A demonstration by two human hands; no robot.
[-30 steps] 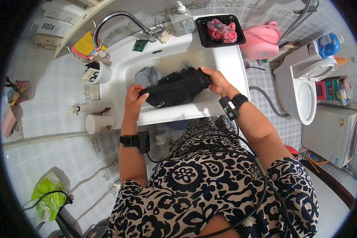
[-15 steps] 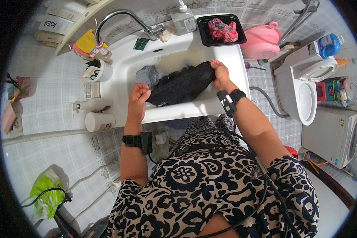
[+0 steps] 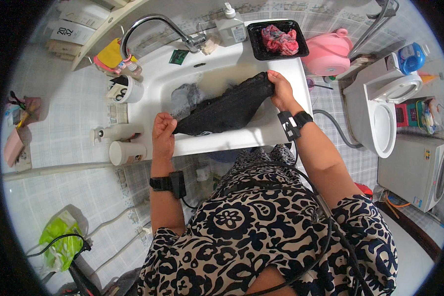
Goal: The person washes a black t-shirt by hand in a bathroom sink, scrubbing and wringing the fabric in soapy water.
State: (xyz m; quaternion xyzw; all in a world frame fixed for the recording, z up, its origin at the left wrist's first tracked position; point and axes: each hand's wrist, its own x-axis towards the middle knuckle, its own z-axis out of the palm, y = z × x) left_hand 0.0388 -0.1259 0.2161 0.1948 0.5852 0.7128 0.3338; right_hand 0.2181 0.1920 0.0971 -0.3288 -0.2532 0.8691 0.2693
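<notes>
**Stretching a dark cloth over the sink**

Holding the black cloth [image 3: 225, 107] taut, the left hand [image 3: 163, 132] pinches its near end and the right hand [image 3: 281, 90] grips its far end above the white sink [image 3: 241, 143]. Grey laundry [image 3: 187, 94] in the basin probably waits.

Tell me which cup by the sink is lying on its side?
The plain white cup, nearest the left hand, lies on its side. The other cup, farther back beside the sink, stands upright with dark things in it.
</notes>
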